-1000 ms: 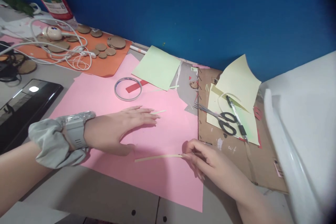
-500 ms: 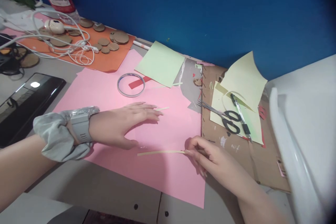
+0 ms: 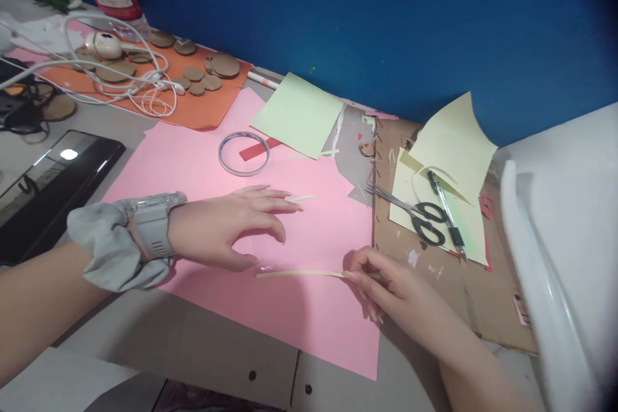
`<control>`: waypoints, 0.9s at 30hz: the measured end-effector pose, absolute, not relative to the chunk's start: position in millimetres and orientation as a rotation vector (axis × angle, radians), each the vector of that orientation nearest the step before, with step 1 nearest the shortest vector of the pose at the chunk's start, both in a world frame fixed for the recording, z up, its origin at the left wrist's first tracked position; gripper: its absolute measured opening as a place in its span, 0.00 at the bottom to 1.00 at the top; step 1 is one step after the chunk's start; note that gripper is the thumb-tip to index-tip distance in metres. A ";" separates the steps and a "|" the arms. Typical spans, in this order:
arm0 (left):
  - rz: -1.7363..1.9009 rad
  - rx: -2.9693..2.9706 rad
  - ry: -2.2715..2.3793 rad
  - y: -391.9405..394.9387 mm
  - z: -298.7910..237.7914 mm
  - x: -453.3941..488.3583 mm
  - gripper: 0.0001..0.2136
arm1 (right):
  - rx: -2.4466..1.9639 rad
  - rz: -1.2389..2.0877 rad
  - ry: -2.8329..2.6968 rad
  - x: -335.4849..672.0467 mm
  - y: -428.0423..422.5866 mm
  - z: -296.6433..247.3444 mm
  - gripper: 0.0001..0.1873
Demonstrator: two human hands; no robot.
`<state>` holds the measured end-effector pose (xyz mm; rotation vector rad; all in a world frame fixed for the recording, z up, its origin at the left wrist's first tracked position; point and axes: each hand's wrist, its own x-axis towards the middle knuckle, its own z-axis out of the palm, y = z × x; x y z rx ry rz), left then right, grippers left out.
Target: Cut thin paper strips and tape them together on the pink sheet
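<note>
My right hand (image 3: 379, 283) pinches one end of a narrow pale-yellow paper strip (image 3: 299, 273), which stretches leftward over a large pink sheet (image 3: 333, 328). My left hand (image 3: 236, 222) hovers low over the sheet, fingers apart, its thumb near the strip's free left end. A small clear shiny bit, seemingly tape (image 3: 270, 267), lies on the pink sheet just above the strip. Past the left fingertips is a short pale strip (image 3: 305, 197). Beyond the hand lies a roll of tape (image 3: 220, 153) over a red paper strip (image 3: 251, 152).
Black-handled scissors (image 3: 427, 222) and a pen (image 3: 447, 209) lie on yellow paper and cardboard at right. A green sheet (image 3: 299, 116) is at the back. Cardboard discs (image 3: 224, 65) and white earphones (image 3: 154, 87) rest on orange paper. A black glossy device (image 3: 58, 187) sits at left.
My left index finger has bent inward and spread away from the other fingers. The right hand keeps its pinch on the strip. The whole view has shifted slightly.
</note>
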<state>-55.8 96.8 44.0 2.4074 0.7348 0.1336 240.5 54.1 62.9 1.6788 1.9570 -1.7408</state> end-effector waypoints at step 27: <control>0.188 2.500 0.763 88.1 37.4 -49.5 0.29 | 1.451 -0.980 2.702 245.3 50.7 50.7 0.07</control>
